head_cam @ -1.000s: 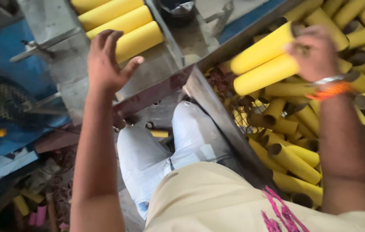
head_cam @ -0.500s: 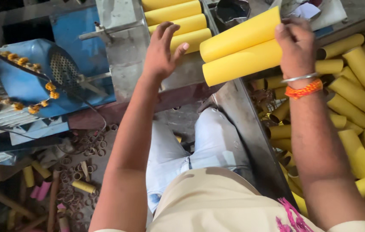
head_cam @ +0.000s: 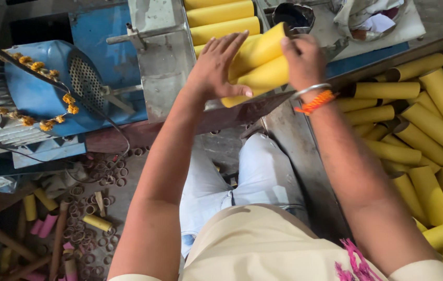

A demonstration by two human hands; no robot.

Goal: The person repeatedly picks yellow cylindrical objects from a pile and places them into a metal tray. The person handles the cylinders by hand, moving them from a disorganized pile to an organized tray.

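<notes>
Both my hands hold two yellow cardboard tubes (head_cam: 261,62) over the near end of a metal feed chute (head_cam: 161,62). My left hand (head_cam: 216,67) cups their left ends, fingers spread over the upper tube. At their right ends, my right hand (head_cam: 303,60) grips them; a metal bangle and an orange thread sit on its wrist. More yellow tubes (head_cam: 221,13) lie side by side in the chute just beyond.
A big heap of yellow tubes (head_cam: 424,135) fills a bin on my right. A blue motor (head_cam: 49,88) with a dried flower garland stands at left. Cardboard rings and tube scraps (head_cam: 94,218) litter the floor. A dark cup (head_cam: 294,15) sits on the far bench.
My right hand has carried the two tubes leftward from the bin to the chute. My left hand has come onto their left ends.
</notes>
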